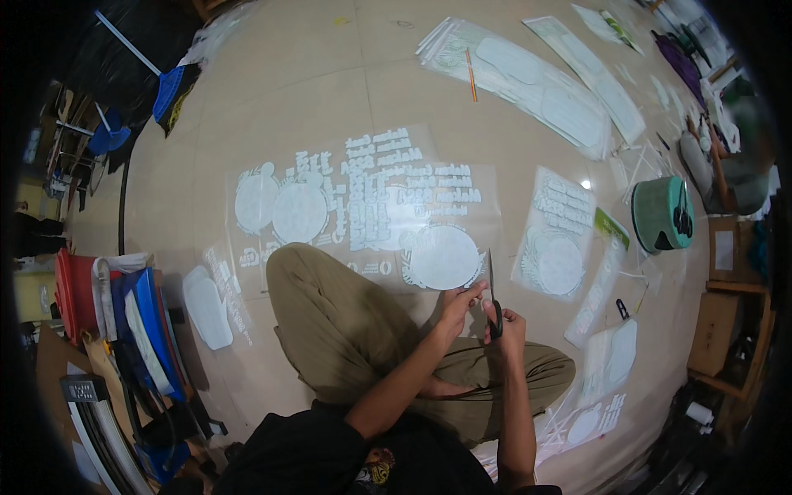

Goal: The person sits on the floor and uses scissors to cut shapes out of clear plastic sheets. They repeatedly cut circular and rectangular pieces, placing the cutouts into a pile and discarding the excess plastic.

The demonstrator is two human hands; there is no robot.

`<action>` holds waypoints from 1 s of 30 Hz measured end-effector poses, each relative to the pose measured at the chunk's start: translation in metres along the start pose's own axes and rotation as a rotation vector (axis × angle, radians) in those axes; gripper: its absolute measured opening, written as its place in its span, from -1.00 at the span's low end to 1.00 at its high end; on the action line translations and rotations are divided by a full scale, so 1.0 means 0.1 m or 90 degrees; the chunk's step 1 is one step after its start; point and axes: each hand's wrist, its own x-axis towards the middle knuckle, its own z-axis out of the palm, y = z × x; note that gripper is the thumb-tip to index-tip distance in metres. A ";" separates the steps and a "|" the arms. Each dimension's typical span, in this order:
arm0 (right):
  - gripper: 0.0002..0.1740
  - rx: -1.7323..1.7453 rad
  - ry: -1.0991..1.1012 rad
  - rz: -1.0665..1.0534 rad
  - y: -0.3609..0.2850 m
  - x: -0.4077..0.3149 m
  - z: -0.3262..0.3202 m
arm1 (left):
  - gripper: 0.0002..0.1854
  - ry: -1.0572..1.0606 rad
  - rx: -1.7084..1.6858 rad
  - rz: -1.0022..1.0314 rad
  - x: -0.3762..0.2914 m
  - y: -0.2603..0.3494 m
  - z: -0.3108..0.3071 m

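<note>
My right hand (508,331) holds black-handled scissors (494,303), their blades pointing away from me beside the film's lower right part. My left hand (461,304) pinches the near edge of a clear plastic film sheet (489,185), just below a round white printed shape (442,257) with leafy edges. More white round shapes and rows of white lettering cover the film, which lies on the tiled floor before my crossed legs. Whether the blades are parted is too fine to tell.
Right of the film lie another printed sheet (554,235), a green stool (659,213) with scissors on it, and small snips (622,308). Stacked printed films (513,80) lie at the upper right, near another seated person. At left are a blue broom (167,93) and a red container (77,297).
</note>
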 end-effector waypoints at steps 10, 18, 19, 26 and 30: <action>-0.35 -0.050 0.014 -0.026 -0.30 0.75 0.17 | -0.71 -0.050 0.009 0.004 -0.34 0.30 0.09; -0.35 -0.047 0.031 -0.157 -0.78 1.65 0.50 | -0.76 -0.078 -0.004 0.021 -0.52 0.27 -0.04; -0.36 -0.040 0.033 -0.180 -0.91 1.77 0.54 | -0.77 -0.078 0.001 0.012 -0.52 0.24 -0.08; -0.48 -0.205 0.338 -0.429 -0.73 1.45 0.26 | -0.65 0.003 -0.148 -0.016 -0.50 0.11 -0.18; -0.45 -0.295 0.426 -0.288 0.12 0.76 0.17 | -0.56 0.096 -0.198 -0.043 -0.46 0.02 -0.29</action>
